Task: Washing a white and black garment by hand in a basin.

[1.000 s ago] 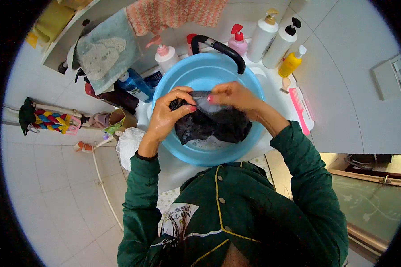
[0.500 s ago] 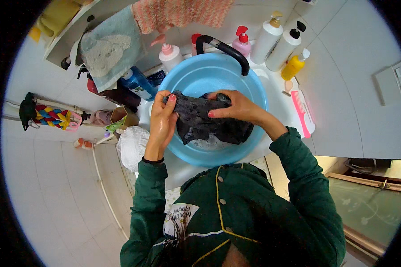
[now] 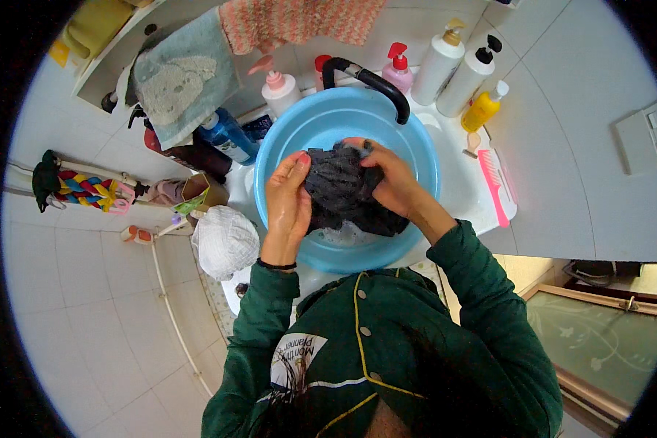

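Observation:
A wet, dark grey cloth (image 3: 343,190) is bunched between my hands over a light blue plastic basin (image 3: 299,129). My left hand (image 3: 288,201) pinches the cloth's left edge between thumb and fingers. On the other side my right hand (image 3: 394,179) grips its upper right part, with some fingers hidden behind the fabric. The lower folds hang into the basin, where whitish suds (image 3: 343,235) show near the front. What kind of garment the cloth is, I cannot tell. Over the basin's back rim reaches a black faucet (image 3: 372,79).
Several pump bottles, among them a white one (image 3: 438,66) and a yellow one (image 3: 482,109), stand behind the basin. A pink comb (image 3: 493,186) lies on the right of the sink. Left of the basin are a blue bottle (image 3: 228,137) and a white cloth bundle (image 3: 226,241). Towels (image 3: 175,87) hang above.
My hands have come closer together, the left moving right and slightly down. The cloth, spread wider before, is now bunched up between them.

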{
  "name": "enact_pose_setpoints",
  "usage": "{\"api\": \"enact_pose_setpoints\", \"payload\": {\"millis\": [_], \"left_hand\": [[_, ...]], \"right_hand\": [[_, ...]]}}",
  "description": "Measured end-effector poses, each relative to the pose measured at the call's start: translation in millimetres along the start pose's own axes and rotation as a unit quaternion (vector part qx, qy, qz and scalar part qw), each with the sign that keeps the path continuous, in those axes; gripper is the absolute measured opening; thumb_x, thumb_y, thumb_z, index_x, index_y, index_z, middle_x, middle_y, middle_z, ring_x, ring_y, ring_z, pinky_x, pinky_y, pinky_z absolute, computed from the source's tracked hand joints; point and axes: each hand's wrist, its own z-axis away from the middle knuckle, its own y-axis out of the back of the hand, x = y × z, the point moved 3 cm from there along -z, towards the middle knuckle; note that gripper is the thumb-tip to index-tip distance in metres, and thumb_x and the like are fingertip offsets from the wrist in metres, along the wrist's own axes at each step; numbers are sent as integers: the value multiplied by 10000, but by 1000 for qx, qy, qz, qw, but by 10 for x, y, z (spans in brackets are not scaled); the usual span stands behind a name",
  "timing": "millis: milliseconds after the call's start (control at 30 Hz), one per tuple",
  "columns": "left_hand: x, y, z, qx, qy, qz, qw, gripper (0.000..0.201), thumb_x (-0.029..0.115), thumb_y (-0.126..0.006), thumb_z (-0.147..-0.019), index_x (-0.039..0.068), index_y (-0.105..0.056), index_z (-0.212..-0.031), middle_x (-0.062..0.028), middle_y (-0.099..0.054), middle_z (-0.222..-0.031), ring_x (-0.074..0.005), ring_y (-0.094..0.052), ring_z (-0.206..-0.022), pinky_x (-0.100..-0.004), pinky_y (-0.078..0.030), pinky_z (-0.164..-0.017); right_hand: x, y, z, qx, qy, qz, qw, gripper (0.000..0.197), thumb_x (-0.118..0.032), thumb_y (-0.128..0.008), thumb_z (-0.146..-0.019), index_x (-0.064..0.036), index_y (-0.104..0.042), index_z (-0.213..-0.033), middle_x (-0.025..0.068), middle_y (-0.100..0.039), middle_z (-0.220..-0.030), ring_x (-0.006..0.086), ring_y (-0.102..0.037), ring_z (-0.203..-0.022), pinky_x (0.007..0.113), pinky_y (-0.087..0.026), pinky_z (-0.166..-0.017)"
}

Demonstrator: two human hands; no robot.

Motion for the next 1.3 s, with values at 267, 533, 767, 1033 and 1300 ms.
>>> {"api": "enact_pose_setpoints", "payload": {"millis": [267,533,767,1033,1300], "left_hand": [[-103,-147,2,118,61,46,990,353,340,-497,-886,71,-459,-661,-4,-478,-662,-92,-466,-611,-244,-418,-616],[-237,-29,-189,-233,39,97,967,349,385,-430,-902,111,-496,-696,7,-461,-625,-106,-460,-605,-273,-390,-551],[-459,-54,-135,58,36,-79,995,382,414,-469,-879,132,-435,-624,21,-428,-609,-118,-449,-553,-274,-390,-534],[-169,83,-47,-19,142,-91,986,332,376,-541,-855,60,-502,-758,12,-467,-715,-114,-477,-682,-248,-387,-574],[-526,423,362,-439,-202,-692,536,232,22,-577,-609,70,-581,-836,-79,-545,-852,-256,-528,-859,-353,-448,-747]], "right_hand": [[241,-257,158,53,367,546,752,230,-280,-592,-776,-70,-547,-695,96,-569,-693,234,-558,-645,335,-425,-587],[445,-355,127,81,490,593,634,371,-318,-508,-826,-75,-515,-546,134,-502,-529,283,-503,-460,347,-371,-435],[432,-242,-6,107,400,610,676,396,-409,-420,-853,-77,-600,-731,149,-568,-609,351,-556,-541,439,-421,-484],[171,296,-232,104,60,421,899,385,-403,-492,-855,-30,-504,-761,25,-494,-728,120,-438,-724,283,-364,-670],[974,731,204,-262,168,791,527,146,-182,-525,-773,-91,-571,-879,107,-518,-869,264,-507,-816,384,-411,-747]]}}
